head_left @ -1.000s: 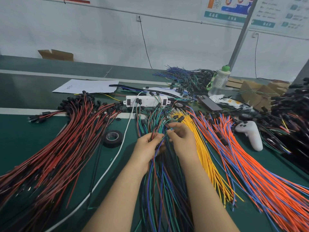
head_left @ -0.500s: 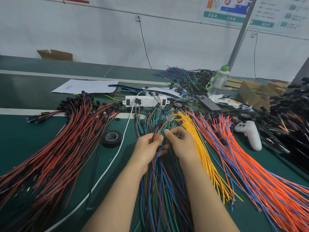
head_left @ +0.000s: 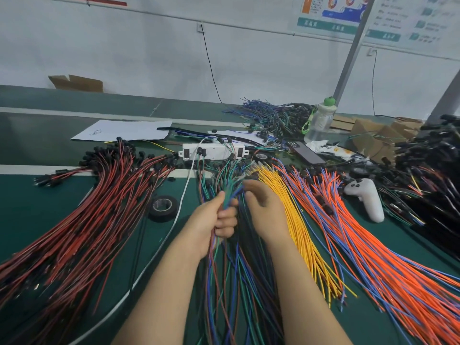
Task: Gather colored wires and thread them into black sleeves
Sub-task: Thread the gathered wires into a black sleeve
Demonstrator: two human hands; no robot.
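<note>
Head view: the left hand clenches round a bunch of blue and green wires, raised from the mixed pile on the green table; the bunch runs lengthwise away from the person, its ends pointing toward the white power strip; the right hand is curled with fingertips at the bunch's far end, blurred, so its grasp cannot be told; yellow wires lie just to its right.
</note>
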